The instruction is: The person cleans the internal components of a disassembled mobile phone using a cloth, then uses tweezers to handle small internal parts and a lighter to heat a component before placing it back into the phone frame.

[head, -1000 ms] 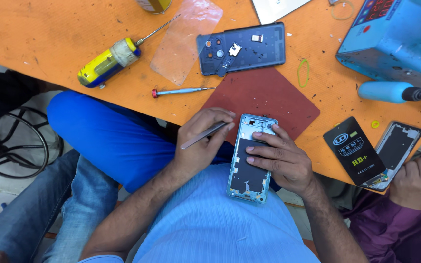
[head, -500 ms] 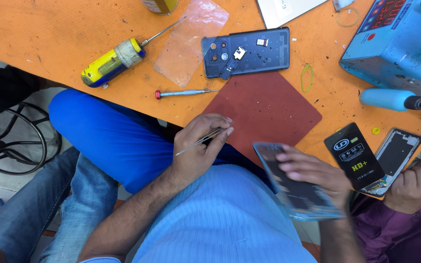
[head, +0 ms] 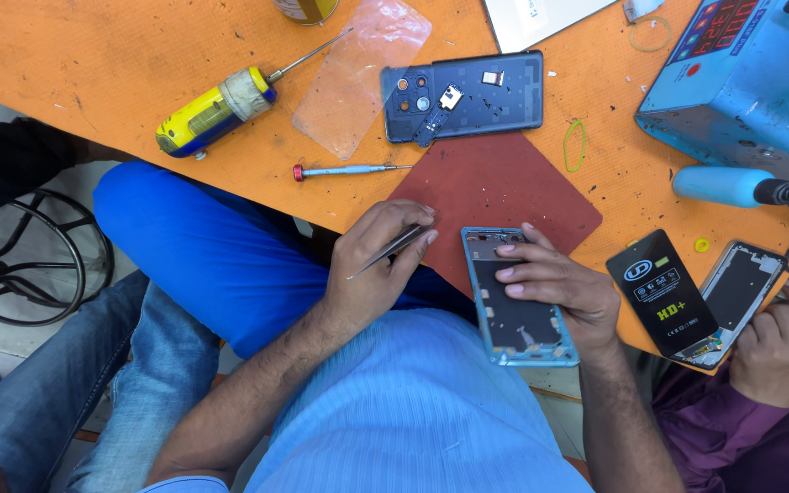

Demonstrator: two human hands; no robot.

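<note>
Close in: right hand (head: pixel 554 288) pins phone frame (head: pixel 515 297), long axis toward the body; left hand (head: pixel 378 265), pinching tweezers (head: pixel 385 253), sits just left.

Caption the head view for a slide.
Left hand holds tweezers; right hand steadies blue phone frame above red mat.

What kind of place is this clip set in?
Most likely a phone repair bench. An orange table holds an opened dark phone back cover, small screwdrivers and a blue bench machine. The left hand holds tweezers; the right hand rests on a stripped phone frame.
</note>
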